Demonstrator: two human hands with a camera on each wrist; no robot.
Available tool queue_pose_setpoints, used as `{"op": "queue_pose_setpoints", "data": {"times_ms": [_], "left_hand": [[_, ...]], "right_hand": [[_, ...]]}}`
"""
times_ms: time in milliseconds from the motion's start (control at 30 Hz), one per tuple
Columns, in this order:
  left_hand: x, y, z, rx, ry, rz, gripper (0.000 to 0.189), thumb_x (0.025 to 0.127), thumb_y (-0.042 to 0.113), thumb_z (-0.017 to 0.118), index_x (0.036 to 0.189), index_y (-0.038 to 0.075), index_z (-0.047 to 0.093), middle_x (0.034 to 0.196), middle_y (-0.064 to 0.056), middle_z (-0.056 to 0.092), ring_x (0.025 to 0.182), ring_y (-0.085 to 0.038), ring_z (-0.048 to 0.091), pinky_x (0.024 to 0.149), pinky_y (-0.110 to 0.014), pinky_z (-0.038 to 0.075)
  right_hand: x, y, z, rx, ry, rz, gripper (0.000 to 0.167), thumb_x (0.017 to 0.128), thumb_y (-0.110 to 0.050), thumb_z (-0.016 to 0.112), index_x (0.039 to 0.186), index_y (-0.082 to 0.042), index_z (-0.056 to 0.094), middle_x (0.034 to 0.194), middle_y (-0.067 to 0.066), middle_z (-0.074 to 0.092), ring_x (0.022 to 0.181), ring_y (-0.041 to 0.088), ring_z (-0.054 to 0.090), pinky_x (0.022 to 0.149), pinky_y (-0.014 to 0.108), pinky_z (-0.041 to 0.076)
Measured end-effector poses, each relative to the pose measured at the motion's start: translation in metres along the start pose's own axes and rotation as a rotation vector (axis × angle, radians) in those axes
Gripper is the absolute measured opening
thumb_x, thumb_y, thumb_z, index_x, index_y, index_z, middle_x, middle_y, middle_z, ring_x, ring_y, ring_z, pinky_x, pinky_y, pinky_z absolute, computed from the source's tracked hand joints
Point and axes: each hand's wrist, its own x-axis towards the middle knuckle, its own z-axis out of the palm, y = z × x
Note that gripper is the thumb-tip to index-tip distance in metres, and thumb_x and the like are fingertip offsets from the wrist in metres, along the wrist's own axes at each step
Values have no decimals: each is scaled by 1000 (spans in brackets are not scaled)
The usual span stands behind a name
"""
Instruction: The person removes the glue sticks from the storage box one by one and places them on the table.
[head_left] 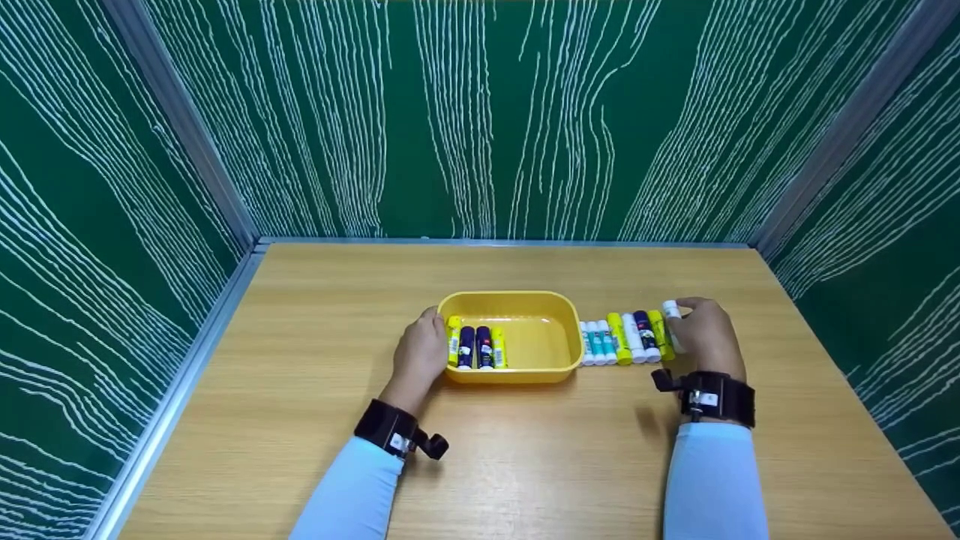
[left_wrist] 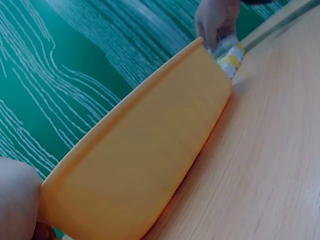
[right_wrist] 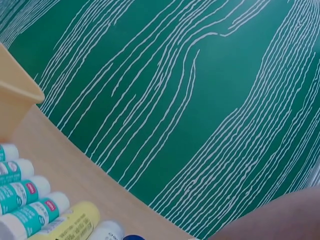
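My left hand (head_left: 421, 349) grips the left end of a yellow plastic tub (head_left: 538, 341), fingers at its rim. Inside, along the left side, lie two yellow glue sticks (head_left: 499, 348) and two dark blue glue sticks (head_left: 466, 346). To the right of the tub, a row of glue sticks (head_left: 636, 339) lies side by side on the table, in teal and white, yellow, white and dark blue. At the row's right end my right hand (head_left: 709, 337) holds a white glue stick (head_left: 670, 309) between thumb and fingers; its lower part is mostly hidden by the hand.
A wooden table (head_left: 525, 465) bears everything. Green panels (head_left: 502, 150) with white wavy lines stand behind it and on both sides, joined by metal posts (head_left: 180, 120). The row's teal-and-white sticks (right_wrist: 40, 215) lie close to the tub's right wall.
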Motion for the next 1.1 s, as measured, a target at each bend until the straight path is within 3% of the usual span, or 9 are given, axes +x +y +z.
{"op": "queue_pose_setpoints", "data": {"times_ms": [500, 767, 1100], "left_hand": [[1, -2, 1, -6, 6, 7, 50, 122, 27, 40, 156, -2, 63, 149, -27, 73, 137, -47, 72, 114, -62, 59], [0, 0, 0, 17, 12, 1, 47, 123, 28, 39, 148, 1, 68, 137, -27, 78, 128, -47, 76, 105, -64, 62], [0, 0, 0, 13, 12, -6, 46, 123, 27, 40, 149, 1, 68, 137, -27, 78, 127, -47, 77, 105, -64, 63]], "right_hand": [[4, 8, 3, -30, -17, 15, 62, 120, -21, 48, 177, -2, 33, 172, 39, 42, 155, 53, 49, 126, 66, 49], [5, 10, 5, -23, -34, 19, 59, 120, -15, 46, 176, -1, 35, 172, 38, 43, 148, 46, 53, 124, 62, 51], [7, 12, 5, -16, -59, 25, 59, 121, -15, 42, 177, -1, 31, 175, 38, 39, 156, 49, 48, 128, 65, 47]]}}
